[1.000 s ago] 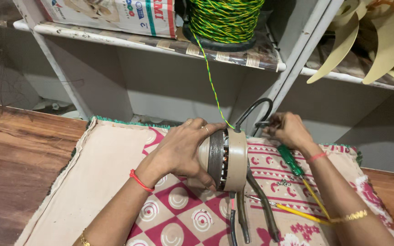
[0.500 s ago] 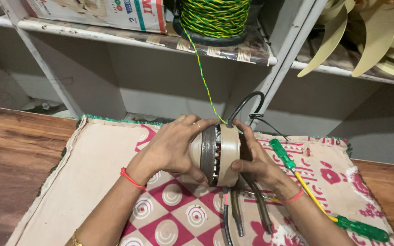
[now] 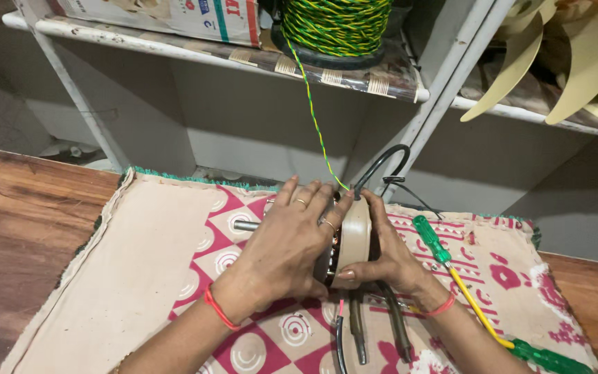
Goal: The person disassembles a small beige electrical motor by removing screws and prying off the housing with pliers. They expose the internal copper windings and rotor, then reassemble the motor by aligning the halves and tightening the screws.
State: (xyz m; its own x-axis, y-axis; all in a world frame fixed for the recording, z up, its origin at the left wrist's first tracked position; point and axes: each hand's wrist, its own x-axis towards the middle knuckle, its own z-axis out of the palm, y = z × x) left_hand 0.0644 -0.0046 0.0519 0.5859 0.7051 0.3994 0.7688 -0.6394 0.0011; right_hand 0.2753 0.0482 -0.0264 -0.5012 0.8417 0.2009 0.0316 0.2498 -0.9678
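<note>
Now that my right hand [image 3: 389, 260] has left the screwdriver [image 3: 429, 237], both hands clasp the motor [image 3: 351, 239]; left hand [image 3: 282, 253] wraps it.

We count two hands, the left hand [image 3: 282, 253] and the right hand [image 3: 390, 260], on one small motor [image 3: 349, 239]; one spool of green-and-yellow twisted wire [image 3: 337, 26]; two green-handled screwdrivers, one [image 3: 432, 239] near the right hand and another [image 3: 547, 359] at the cloth's edge; one patterned cloth [image 3: 174, 277]; one cardboard box [image 3: 167, 15]; and several cream fan blades [image 3: 576, 62], number uncertain.
</note>
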